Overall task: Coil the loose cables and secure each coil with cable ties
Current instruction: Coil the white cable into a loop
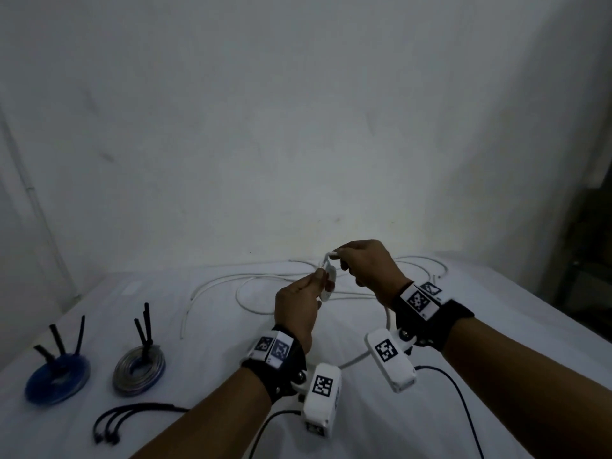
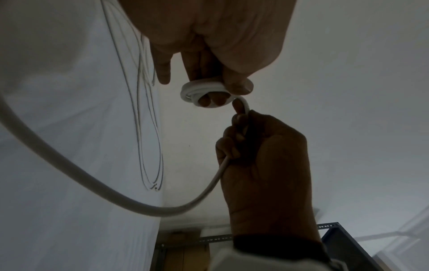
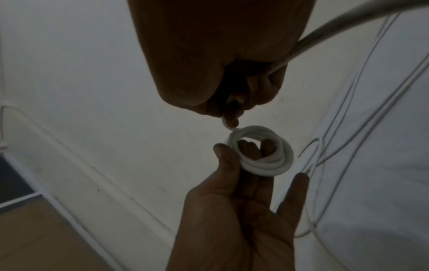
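Winding the white cable into a small coil above the desk

Nearest, the left hand point(image 1: 298, 309) pinches the small coil point(image 3: 261, 152) to keep its turns together; just beyond the coil, the right hand point(image 1: 367, 266) is closed on the white cable point(image 2: 92, 176), feeding it.

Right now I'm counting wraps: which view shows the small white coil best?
The right wrist view: the white coil faces the camera, its turns separable, held by the left hand. The left wrist view shows it edge-on; the head view shows a sliver.
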